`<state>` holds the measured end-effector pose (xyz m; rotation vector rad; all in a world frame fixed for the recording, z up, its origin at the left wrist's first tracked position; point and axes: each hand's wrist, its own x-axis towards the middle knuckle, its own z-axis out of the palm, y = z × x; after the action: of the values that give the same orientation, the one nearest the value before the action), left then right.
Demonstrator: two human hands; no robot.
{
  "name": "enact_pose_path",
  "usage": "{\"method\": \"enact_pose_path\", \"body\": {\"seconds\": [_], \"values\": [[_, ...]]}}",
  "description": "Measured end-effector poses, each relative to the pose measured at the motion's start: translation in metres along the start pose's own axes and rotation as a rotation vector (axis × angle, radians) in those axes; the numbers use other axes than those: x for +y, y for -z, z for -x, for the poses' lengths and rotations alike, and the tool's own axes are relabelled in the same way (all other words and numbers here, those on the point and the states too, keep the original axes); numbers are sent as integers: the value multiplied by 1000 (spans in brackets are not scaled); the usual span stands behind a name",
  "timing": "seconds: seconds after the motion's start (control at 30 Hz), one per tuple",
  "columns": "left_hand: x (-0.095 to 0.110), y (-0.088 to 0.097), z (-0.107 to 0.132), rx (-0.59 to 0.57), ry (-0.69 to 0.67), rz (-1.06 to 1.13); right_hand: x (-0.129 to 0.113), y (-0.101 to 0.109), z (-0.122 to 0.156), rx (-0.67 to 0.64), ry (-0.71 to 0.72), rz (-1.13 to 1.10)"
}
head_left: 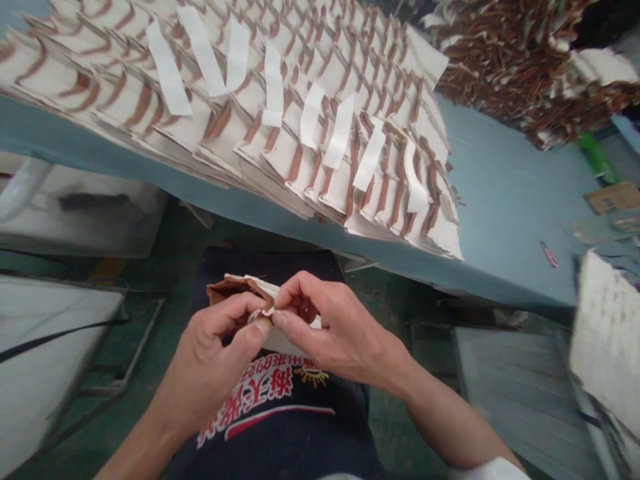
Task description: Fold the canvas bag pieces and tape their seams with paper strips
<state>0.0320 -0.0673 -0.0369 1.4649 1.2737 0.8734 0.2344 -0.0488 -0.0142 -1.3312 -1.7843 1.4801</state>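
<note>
Between my hands, above my lap, is a folded piece of brown and white fabric [233, 287]. My left hand [215, 337] pinches its edge between thumb and forefinger. Right beside it, my right hand [333, 327] pinches the same edge, with the two sets of fingertips almost touching. The fabric's lower part is partly hidden behind my fingers. On the table ahead lie overlapping rows of white pieces with brown edges [280, 160]. Several white paper strips [340, 130] rest across the front rows.
The blue-green table [500, 220] runs across in front of me. A heap of brown and white pieces [510, 67] sits at the back right. A small pink tool [549, 254] and a green object [597, 157] lie at the right. A white-covered surface [45, 360] stands at my left.
</note>
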Motion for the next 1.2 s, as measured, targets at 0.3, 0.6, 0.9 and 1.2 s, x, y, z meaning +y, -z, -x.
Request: {"method": "enact_pose_path", "body": {"seconds": [0.3,0.6,0.9,1.2], "values": [[-11,-6,10,24,62,-11,0,-22,8,205,12,166],[-11,-7,6,25,128,106,10,-31,17,248,72,138],[-12,-3,14,28,100,-43,1,-20,12,260,163,272],[-2,-10,12,60,49,-79,-12,6,9,72,177,487]]}}
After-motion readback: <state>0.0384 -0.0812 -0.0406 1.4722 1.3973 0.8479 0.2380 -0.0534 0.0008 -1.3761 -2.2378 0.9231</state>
